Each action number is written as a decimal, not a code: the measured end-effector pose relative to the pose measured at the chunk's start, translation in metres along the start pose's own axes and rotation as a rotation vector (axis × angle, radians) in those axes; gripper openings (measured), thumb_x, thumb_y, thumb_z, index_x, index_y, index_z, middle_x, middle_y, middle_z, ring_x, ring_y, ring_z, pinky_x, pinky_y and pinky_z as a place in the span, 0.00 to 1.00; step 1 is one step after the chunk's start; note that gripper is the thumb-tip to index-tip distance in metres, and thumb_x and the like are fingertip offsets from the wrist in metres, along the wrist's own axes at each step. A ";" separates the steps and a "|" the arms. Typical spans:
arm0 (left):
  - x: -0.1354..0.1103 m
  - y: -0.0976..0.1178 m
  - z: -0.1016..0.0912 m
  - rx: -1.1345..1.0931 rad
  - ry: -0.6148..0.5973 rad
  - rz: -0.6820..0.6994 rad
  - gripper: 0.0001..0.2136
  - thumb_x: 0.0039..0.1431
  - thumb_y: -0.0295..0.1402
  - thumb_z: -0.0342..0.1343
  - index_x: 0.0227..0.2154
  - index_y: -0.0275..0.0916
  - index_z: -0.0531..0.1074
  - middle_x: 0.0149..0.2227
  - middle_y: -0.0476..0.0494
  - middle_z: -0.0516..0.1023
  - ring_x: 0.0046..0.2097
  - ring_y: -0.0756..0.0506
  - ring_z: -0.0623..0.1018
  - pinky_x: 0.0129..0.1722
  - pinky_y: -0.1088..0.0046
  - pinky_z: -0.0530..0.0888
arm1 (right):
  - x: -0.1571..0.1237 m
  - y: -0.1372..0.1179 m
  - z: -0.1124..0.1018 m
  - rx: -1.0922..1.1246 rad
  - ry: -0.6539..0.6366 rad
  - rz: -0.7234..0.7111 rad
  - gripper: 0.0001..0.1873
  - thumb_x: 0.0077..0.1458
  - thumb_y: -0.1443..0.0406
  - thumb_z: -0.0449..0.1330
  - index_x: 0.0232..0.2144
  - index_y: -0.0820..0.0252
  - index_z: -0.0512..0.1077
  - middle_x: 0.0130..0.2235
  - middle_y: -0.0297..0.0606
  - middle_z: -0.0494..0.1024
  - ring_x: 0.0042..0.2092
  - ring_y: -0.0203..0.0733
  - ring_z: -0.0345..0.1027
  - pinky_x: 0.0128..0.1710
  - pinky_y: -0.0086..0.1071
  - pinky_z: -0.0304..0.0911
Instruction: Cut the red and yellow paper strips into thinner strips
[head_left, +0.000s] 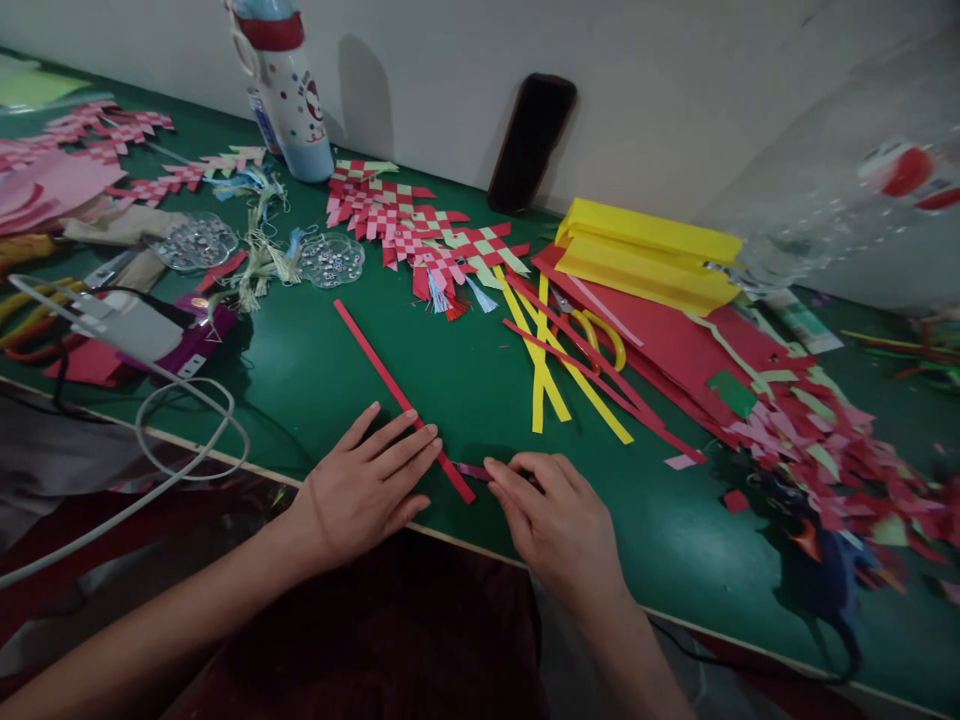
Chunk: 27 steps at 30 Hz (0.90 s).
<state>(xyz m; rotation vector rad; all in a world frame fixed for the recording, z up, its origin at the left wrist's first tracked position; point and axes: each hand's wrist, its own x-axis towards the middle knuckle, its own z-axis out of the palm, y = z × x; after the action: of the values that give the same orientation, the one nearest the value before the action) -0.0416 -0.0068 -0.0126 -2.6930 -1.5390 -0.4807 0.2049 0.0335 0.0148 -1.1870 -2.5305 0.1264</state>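
Note:
A narrow red paper strip [375,362] lies slantwise on the green table. My left hand [367,478] rests flat on it, fingers stretched out, pressing its middle and lower part. Close to the strip's lower end, my right hand [551,505] pinches a slim purple tool [472,471] between thumb and fingers. Its tip points left at the strip; whether it touches the paper I cannot tell. Yellow paper strips [538,385] lie crossed beyond my right hand, with longer red strips [600,375] over and beside them.
Woven paper fish [420,230] lie at the back, near a water bottle [289,95] and a phone [531,143] leaning on the wall. Scissors [604,335], red sheets [660,350] and paper scraps [832,450] are on the right. A white cable [187,465] loops over the left edge.

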 end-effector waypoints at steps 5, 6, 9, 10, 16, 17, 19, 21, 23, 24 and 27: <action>0.001 0.001 -0.002 0.004 -0.005 -0.002 0.25 0.64 0.42 0.52 0.62 0.45 0.61 0.62 0.47 0.67 0.65 0.41 0.62 0.68 0.54 0.45 | 0.003 -0.001 0.002 0.004 -0.017 -0.011 0.12 0.62 0.66 0.56 0.45 0.54 0.76 0.38 0.40 0.76 0.38 0.39 0.67 0.41 0.33 0.64; 0.001 0.001 -0.002 0.003 -0.005 -0.002 0.25 0.64 0.42 0.52 0.62 0.45 0.61 0.62 0.47 0.67 0.65 0.41 0.62 0.68 0.54 0.45 | 0.003 0.000 0.002 0.005 -0.013 -0.006 0.12 0.62 0.66 0.56 0.45 0.54 0.76 0.38 0.39 0.76 0.39 0.39 0.67 0.41 0.33 0.64; 0.001 0.001 -0.003 -0.004 -0.007 -0.004 0.24 0.64 0.43 0.51 0.62 0.45 0.61 0.62 0.47 0.67 0.65 0.42 0.62 0.68 0.54 0.45 | 0.002 0.003 0.001 0.005 0.019 0.006 0.12 0.62 0.66 0.56 0.45 0.54 0.76 0.37 0.39 0.76 0.39 0.39 0.67 0.41 0.33 0.64; 0.002 0.000 -0.003 -0.005 -0.010 -0.004 0.24 0.65 0.43 0.50 0.62 0.45 0.61 0.62 0.47 0.67 0.65 0.42 0.62 0.68 0.54 0.44 | 0.002 0.003 0.001 0.005 0.025 0.006 0.12 0.62 0.67 0.56 0.45 0.55 0.76 0.37 0.39 0.76 0.39 0.39 0.67 0.41 0.33 0.64; 0.001 -0.001 -0.001 -0.011 0.013 0.020 0.24 0.65 0.42 0.51 0.62 0.44 0.61 0.61 0.45 0.69 0.64 0.42 0.63 0.68 0.55 0.45 | 0.002 0.000 0.000 -0.004 0.011 -0.008 0.11 0.62 0.66 0.57 0.45 0.55 0.76 0.37 0.39 0.76 0.39 0.39 0.67 0.40 0.32 0.64; 0.000 -0.001 0.000 -0.018 0.023 0.030 0.24 0.65 0.41 0.51 0.62 0.43 0.61 0.60 0.45 0.70 0.64 0.43 0.64 0.68 0.56 0.46 | 0.001 -0.002 0.000 -0.003 0.008 -0.009 0.12 0.62 0.66 0.57 0.45 0.55 0.76 0.37 0.39 0.76 0.39 0.39 0.67 0.40 0.32 0.63; 0.000 -0.001 0.000 -0.031 0.041 0.050 0.23 0.65 0.40 0.51 0.62 0.43 0.62 0.59 0.45 0.71 0.64 0.44 0.65 0.68 0.58 0.47 | 0.000 -0.004 -0.001 0.005 0.001 -0.007 0.12 0.62 0.66 0.56 0.45 0.54 0.76 0.37 0.39 0.76 0.39 0.39 0.67 0.39 0.32 0.64; -0.001 -0.001 0.000 -0.030 0.048 0.064 0.22 0.66 0.38 0.50 0.61 0.42 0.63 0.58 0.45 0.72 0.63 0.45 0.66 0.68 0.60 0.49 | -0.003 -0.006 -0.001 0.014 -0.007 -0.002 0.12 0.62 0.65 0.56 0.45 0.54 0.76 0.37 0.39 0.76 0.39 0.39 0.67 0.39 0.32 0.64; -0.001 0.000 0.000 -0.018 0.048 0.069 0.21 0.66 0.38 0.49 0.60 0.40 0.64 0.59 0.45 0.71 0.63 0.45 0.66 0.67 0.61 0.53 | -0.004 -0.008 -0.001 0.015 -0.005 0.005 0.12 0.62 0.65 0.56 0.46 0.54 0.76 0.37 0.39 0.76 0.39 0.39 0.67 0.39 0.32 0.64; -0.001 0.000 0.000 -0.012 0.046 0.068 0.20 0.66 0.37 0.49 0.60 0.40 0.64 0.59 0.44 0.71 0.63 0.45 0.66 0.67 0.62 0.54 | -0.005 -0.009 0.000 0.013 -0.005 0.005 0.12 0.62 0.65 0.56 0.46 0.54 0.76 0.37 0.39 0.76 0.39 0.39 0.67 0.39 0.32 0.64; -0.002 -0.001 0.002 -0.012 0.061 0.062 0.20 0.66 0.38 0.50 0.59 0.41 0.65 0.59 0.45 0.71 0.63 0.45 0.66 0.66 0.63 0.54 | -0.005 -0.009 0.002 0.010 0.000 0.007 0.12 0.62 0.66 0.56 0.46 0.54 0.76 0.37 0.39 0.76 0.39 0.40 0.67 0.40 0.32 0.64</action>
<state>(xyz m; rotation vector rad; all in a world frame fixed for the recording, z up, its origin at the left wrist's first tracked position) -0.0425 -0.0077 -0.0151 -2.6983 -1.4376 -0.5668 0.2009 0.0239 0.0132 -1.1918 -2.5226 0.1404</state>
